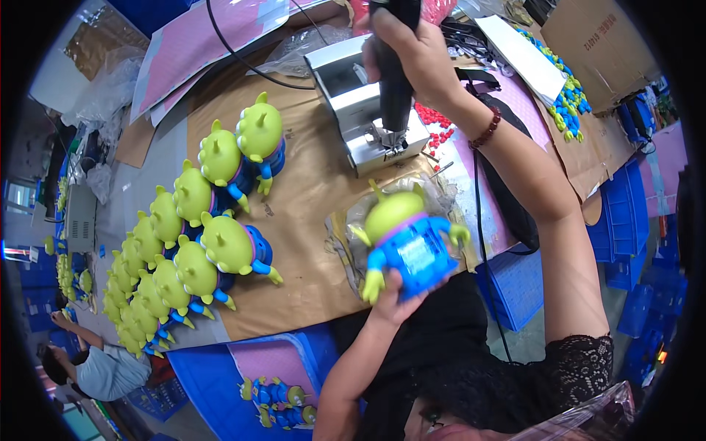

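My left hand (pixel 399 300) grips a toy figure (pixel 413 253) by its lower end. The figure has a green head with pointed ears, green hands and a blue body, and the back of the body is turned up. Wrapped round a black electric screwdriver (pixel 395 88) is my right hand (pixel 419 59). The screwdriver stands nearly upright, its lower end at the front of a white box-shaped screw feeder (pixel 360 110). Whether its tip touches a screw is too small to tell. Beneath the held toy lies a worn pad covered in clear plastic (pixel 357 213).
Several matching toys (pixel 193 195) stand in rows on the brown-papered table (pixel 294 283) to the left. Small red parts (pixel 440 132) lie right of the feeder. A black cable (pixel 482 220) hangs over the near edge. A blue bin (pixel 209 382) below holds more toys. Another person (pixel 110 371) sits far left.
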Motion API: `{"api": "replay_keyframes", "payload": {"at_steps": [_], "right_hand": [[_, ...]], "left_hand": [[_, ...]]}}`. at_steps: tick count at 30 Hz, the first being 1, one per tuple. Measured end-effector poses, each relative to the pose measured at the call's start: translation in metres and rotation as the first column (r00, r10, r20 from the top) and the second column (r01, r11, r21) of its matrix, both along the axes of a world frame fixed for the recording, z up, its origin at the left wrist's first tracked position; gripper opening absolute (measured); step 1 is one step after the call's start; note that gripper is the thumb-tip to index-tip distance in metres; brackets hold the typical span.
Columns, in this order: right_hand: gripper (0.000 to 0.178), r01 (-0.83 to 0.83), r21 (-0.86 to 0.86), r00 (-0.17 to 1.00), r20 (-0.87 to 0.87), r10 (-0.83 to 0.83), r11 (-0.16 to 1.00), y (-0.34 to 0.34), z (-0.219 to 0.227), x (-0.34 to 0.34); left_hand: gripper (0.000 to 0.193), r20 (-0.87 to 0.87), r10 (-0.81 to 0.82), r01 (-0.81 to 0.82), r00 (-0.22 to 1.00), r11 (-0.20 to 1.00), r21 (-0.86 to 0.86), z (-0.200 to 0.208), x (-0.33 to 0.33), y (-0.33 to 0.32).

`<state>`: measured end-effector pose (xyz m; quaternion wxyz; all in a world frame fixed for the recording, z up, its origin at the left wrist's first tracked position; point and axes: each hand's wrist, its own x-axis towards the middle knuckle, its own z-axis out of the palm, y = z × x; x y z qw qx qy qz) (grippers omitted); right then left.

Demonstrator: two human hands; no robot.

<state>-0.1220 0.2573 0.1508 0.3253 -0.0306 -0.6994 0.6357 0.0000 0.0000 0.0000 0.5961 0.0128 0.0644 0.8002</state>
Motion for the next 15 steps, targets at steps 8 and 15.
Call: {"api": "replay_keyframes", "payload": {"at_steps": [8,15], "right_hand": [[0.05,-0.092,-0.113,0.993,0.068,0.1,0.989,-0.013,0.033,0.067],[0.099,-0.271,-0.096,0.946,0.16,0.283,0.958,-0.05,0.042,0.138]], "left_hand": [[0.051,0.328,0.052,0.122,0.943,0.866,-0.486,0.029,0.026,-0.057],[0.043,-0.96,-0.19,-0.487,-0.206,0.871,-0.068,0.049,0.021,-0.047]]}}
